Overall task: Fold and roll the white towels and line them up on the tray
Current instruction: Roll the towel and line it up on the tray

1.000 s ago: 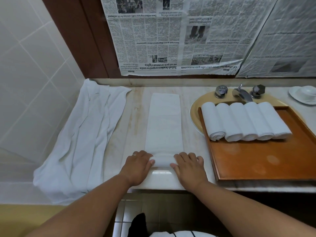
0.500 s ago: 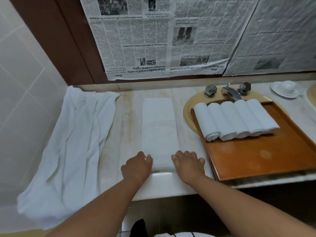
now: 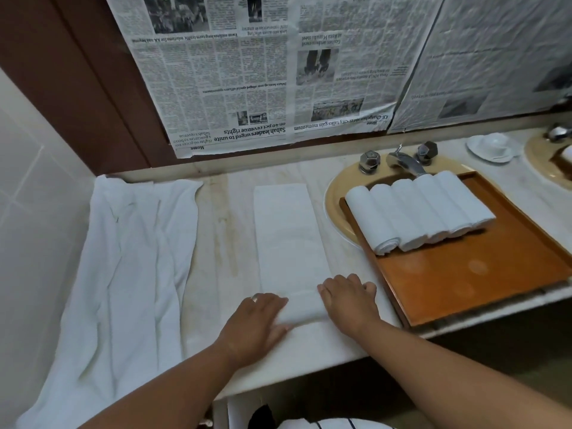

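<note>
Both hands have crept a little way up the strip since the earlier frame, and the rolled part between them has grown fatter. The folded towel (image 3: pixel 288 236) lies as a narrow strip on the counter (image 3: pixel 223 243), its long axis running from the near edge straight away toward the back wall, with its near end wound into a short roll lying crosswise. The left hand (image 3: pixel 257 323) curls over the roll's left end, thumb on the near side; the right hand (image 3: pixel 348 300) has its fingers bent over the right end. Each hand is equally close to it, so the next push probably goes straight away from the body along the strip. The tray (image 3: pixel 464 280) sits to the right, nearer the right hand, with five rolled towels (image 3: pixel 418 212) side by side along its far edge. Loose towels (image 3: pixel 130 258) lie at the counter's left end.
</note>
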